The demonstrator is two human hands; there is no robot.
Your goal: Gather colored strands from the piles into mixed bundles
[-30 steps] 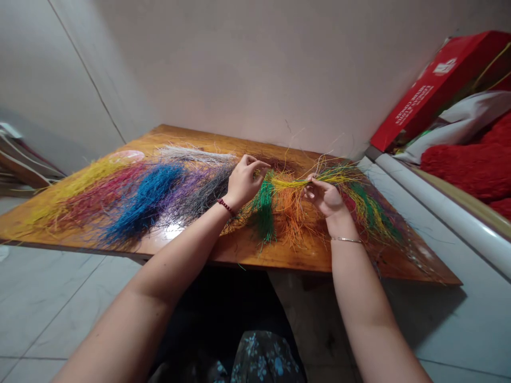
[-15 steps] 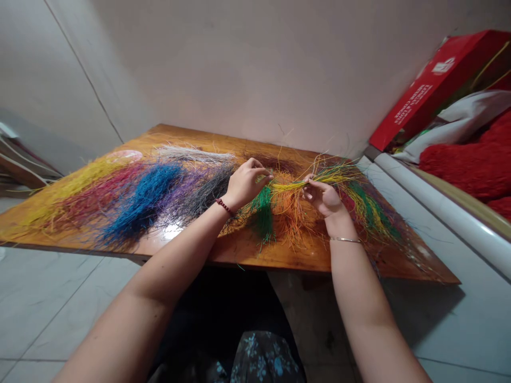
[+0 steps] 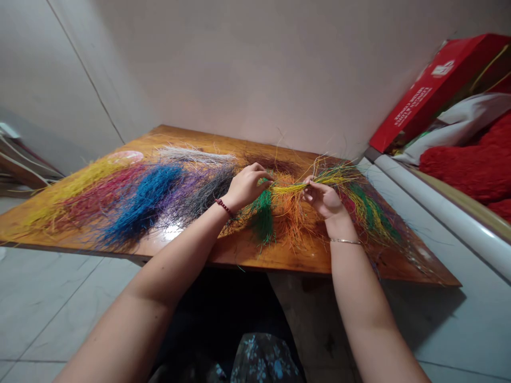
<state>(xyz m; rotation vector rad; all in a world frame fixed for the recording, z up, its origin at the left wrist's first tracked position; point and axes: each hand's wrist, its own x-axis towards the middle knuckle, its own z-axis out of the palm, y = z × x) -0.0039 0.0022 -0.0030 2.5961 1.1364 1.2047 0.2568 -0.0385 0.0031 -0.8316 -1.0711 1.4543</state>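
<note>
My right hand (image 3: 317, 194) pinches a bundle of yellow and green strands (image 3: 293, 188) that fans out to both sides. My left hand (image 3: 251, 183) is at the bundle's left end, thumb and fingers drawn together; what is between its fingertips is too small to make out. Below the hands lie green strands (image 3: 263, 215) and orange strands (image 3: 292, 221). Further left on the wooden table (image 3: 239, 258) are dark grey strands (image 3: 211, 189), blue strands (image 3: 139, 199), red strands (image 3: 101, 189) and yellow strands (image 3: 67, 194).
White strands (image 3: 195, 155) lie near the table's back edge, and brown strands (image 3: 271, 161) behind my hands. Yellow-green strands (image 3: 373, 213) are right of my right hand. A red box (image 3: 431, 88) and red material (image 3: 467, 165) are at the right, by the wall.
My left fingertips have shifted very slightly to the right, toward the bundle's left end. My right hand keeps its pinch on the bundle.
</note>
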